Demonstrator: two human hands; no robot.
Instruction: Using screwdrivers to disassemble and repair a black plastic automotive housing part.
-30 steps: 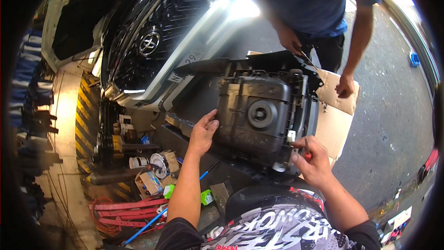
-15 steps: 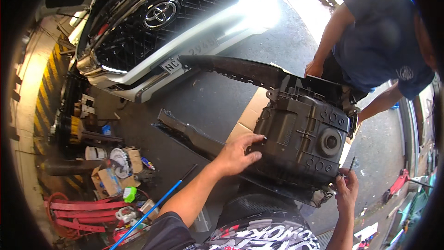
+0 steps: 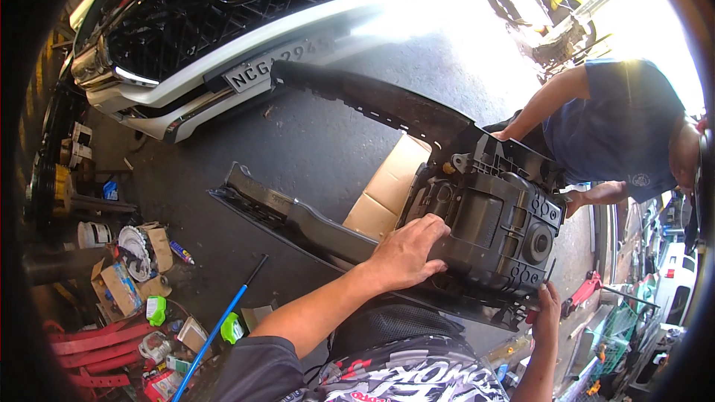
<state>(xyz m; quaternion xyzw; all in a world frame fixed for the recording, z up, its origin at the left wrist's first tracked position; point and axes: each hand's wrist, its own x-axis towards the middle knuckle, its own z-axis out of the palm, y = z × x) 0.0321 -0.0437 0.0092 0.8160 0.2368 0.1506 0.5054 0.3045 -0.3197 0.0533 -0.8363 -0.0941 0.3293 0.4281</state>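
Note:
A black plastic assembly with a boxy housing (image 3: 491, 219) and two long side pieces (image 3: 395, 104) lies in front of me. My left hand (image 3: 406, 253) grips the housing's near-left edge, fingers curled over it and thumb lower down. My right hand (image 3: 550, 305) is at its right corner, closed on a red-handled screwdriver (image 3: 532, 316) with its shaft pointing up; whether it also touches the housing is unclear. Opposite, a co-worker (image 3: 611, 126) in a dark blue shirt bends over with both arms at the assembly's far side; their fingers are mostly hidden.
A vehicle's white front bumper (image 3: 201, 52) stands upper left. Flattened cardboard (image 3: 376, 193) is under the assembly. At lower left are a blue pole (image 3: 223, 327), red metal parts (image 3: 89, 357), boxes and buckets (image 3: 93, 234). A red jack (image 3: 585, 290) is on the right.
The assembly has turned, its housing now farther right with the long pieces reaching left. The co-worker has moved right and bent down. My hands moved right with it and the view has swung.

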